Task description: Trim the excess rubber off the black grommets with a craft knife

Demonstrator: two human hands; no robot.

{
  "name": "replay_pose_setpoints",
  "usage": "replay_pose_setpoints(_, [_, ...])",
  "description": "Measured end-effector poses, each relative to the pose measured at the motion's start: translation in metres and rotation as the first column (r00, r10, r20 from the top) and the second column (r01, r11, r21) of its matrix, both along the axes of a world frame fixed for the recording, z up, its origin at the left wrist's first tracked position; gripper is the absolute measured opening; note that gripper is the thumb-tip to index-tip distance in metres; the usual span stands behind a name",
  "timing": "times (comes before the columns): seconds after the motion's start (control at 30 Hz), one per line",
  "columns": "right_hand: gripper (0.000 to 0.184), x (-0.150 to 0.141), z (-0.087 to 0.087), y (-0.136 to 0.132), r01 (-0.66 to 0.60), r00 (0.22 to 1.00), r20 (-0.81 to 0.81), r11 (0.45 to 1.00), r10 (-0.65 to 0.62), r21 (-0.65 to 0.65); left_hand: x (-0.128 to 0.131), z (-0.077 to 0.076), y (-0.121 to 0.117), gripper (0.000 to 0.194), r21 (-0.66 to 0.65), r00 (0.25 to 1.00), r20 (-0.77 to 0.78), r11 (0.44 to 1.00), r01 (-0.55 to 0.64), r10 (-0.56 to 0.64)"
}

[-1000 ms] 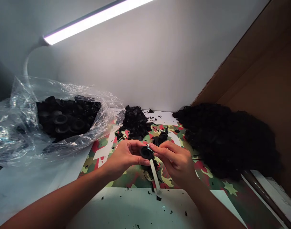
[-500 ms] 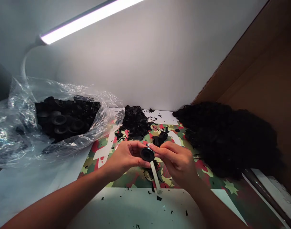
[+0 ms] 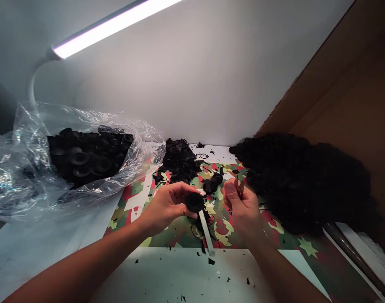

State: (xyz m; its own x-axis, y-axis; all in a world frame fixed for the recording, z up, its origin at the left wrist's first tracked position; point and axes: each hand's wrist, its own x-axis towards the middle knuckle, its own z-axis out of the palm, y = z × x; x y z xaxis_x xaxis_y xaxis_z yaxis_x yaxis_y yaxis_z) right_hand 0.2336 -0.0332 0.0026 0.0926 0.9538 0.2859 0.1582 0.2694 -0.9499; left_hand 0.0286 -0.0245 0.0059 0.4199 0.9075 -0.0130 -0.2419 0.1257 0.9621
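Observation:
My left hand (image 3: 165,205) is closed on a small round black rubber part (image 3: 194,201), held just above the camouflage-patterned mat (image 3: 224,225). My right hand (image 3: 242,207) hovers a short way to the right of the part, not touching it. Its fingers are pinched together, and something thin and dark sticks up between the fingertips; I cannot make out what it is. A narrow white stick (image 3: 206,233) lies on the mat below the part, pointing towards me.
A clear plastic bag (image 3: 28,168) holding several black rubber parts (image 3: 88,153) lies at the left. Black scraps (image 3: 178,162) are heaped behind my hands. A large pile of black parts (image 3: 302,181) sits against the cardboard wall (image 3: 353,92) at the right. A strip lamp (image 3: 110,27) shines overhead.
My right hand has left the black part and moved right and slightly up, fingers still pinched. My left hand keeps the part in nearly the same spot.

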Motion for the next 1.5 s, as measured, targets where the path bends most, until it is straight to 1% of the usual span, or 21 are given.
replay_pose_setpoints(0.07, [0.02,-0.002,0.001,-0.001,-0.023,1.0,0.014,1.0,0.023,0.016,0.0,-0.001,0.001,0.037,0.009,1.0,-0.012,1.0,0.004,-0.004])
replay_pose_setpoints(0.1, [0.017,-0.002,0.002,-0.001,-0.052,0.998,0.05,0.998,0.05,0.042,0.0,-0.001,0.001,0.037,0.011,1.0,-0.018,1.0,0.004,-0.004])
replay_pose_setpoints(0.17, [0.028,-0.002,0.004,-0.001,-0.193,0.966,0.195,0.974,0.168,0.117,0.0,-0.002,0.002,0.037,0.02,1.0,-0.027,1.0,0.002,-0.001])
replay_pose_setpoints(0.2, [0.029,-0.001,0.004,-0.001,-0.284,0.929,0.287,0.948,0.235,0.142,0.0,-0.002,0.002,0.037,0.023,1.0,-0.028,1.0,-0.002,0.002])
replay_pose_setpoints(0.23, [0.028,0.0,0.005,0.0,-0.352,0.886,0.37,0.924,0.278,0.147,0.0,-0.002,0.003,0.036,0.024,1.0,-0.026,1.0,-0.006,0.007])
replay_pose_setpoints(0.27, [0.027,0.001,0.006,0.001,-0.367,0.86,0.427,0.92,0.278,0.139,-0.001,-0.003,0.003,0.034,0.021,1.0,-0.024,1.0,-0.012,0.013])
replay_pose_setpoints(0.3, [0.027,0.002,0.006,0.001,-0.326,0.857,0.457,0.937,0.238,0.125,-0.001,-0.003,0.003,0.033,0.015,1.0,-0.023,1.0,-0.018,0.019])
replay_pose_setpoints(0.37, [0.031,0.006,0.008,0.002,-0.155,0.884,0.458,0.983,0.093,0.099,-0.001,-0.003,0.004,0.031,0.003,0.999,-0.028,1.0,-0.031,0.031])
replay_pose_setpoints(0.4, [0.036,0.007,0.009,0.001,-0.098,0.892,0.449,0.991,0.047,0.091,-0.002,-0.003,0.003,0.031,0.003,0.999,-0.038,0.999,-0.037,0.037])
replay_pose_setpoints(0.43, [0.041,0.008,0.01,0.0,-0.091,0.897,0.44,0.992,0.042,0.092,-0.002,-0.002,0.003,0.031,0.01,0.998,-0.047,0.999,-0.041,0.041])
replay_pose_setpoints(0.57, [0.047,0.006,0.015,-0.009,-0.311,0.859,0.458,0.943,0.228,0.115,-0.003,0.002,0.003,0.031,0.028,0.997,-0.062,0.998,-0.053,0.055])
replay_pose_setpoints(0.67, [0.045,0.001,0.015,-0.012,-0.375,0.84,0.462,0.92,0.284,0.118,-0.003,0.004,0.005,0.03,0.004,0.996,-0.063,0.998,-0.07,0.071])
replay_pose_setpoints(0.77, [0.042,-0.001,0.012,-0.011,-0.353,0.869,0.406,0.93,0.283,0.108,-0.002,0.002,0.007,0.033,-0.025,0.996,-0.044,0.997,-0.077,0.076])
replay_pose_setpoints(0.83, [0.043,-0.003,0.01,-0.008,-0.33,0.894,0.339,0.942,0.292,0.057,-0.002,-0.001,0.008,0.038,-0.037,0.999,0.003,0.998,-0.051,0.051])
replay_pose_setpoints(0.9, [0.039,-0.004,0.008,-0.006,-0.302,0.918,0.273,0.953,0.286,0.018,-0.001,-0.005,0.007,0.035,-0.057,0.997,0.077,0.998,-0.008,0.012])
replay_pose_setpoints(1.03, [0.024,-0.006,0.006,-0.004,-0.285,0.939,0.206,0.958,0.275,0.019,-0.001,-0.01,0.004,0.027,-0.089,0.984,0.169,0.994,0.065,-0.049])
replay_pose_setpoints(1.1, [0.026,-0.007,0.005,-0.004,-0.289,0.943,0.166,0.957,0.289,-0.029,0.0,-0.011,0.003,0.028,-0.097,0.98,0.19,0.993,0.074,-0.055])
replay_pose_setpoints(1.2, [0.037,-0.007,0.004,-0.003,-0.218,0.967,0.121,0.973,0.225,-0.075,0.001,-0.012,0.002,0.035,-0.114,0.98,0.2,0.993,0.024,-0.001])
replay_pose_setpoints(1.3, [0.041,-0.004,0.003,-0.003,-0.175,0.96,0.218,0.984,0.176,-0.028,0.002,-0.01,0.001,0.047,-0.125,0.984,0.169,0.991,-0.044,0.065])
replay_pose_setpoints(1.4, [0.041,-0.002,0.004,-0.004,-0.205,0.917,0.363,0.976,0.166,0.071,0.002,-0.008,0.0,0.064,-0.146,0.992,0.116,0.989,-0.025,0.042])
replay_pose_setpoints(1.5, [0.041,-0.004,0.004,-0.008,-0.258,0.884,0.438,0.953,0.164,0.162,0.001,-0.007,-0.001,0.057,-0.138,0.996,0.082,0.99,-0.019,0.031])
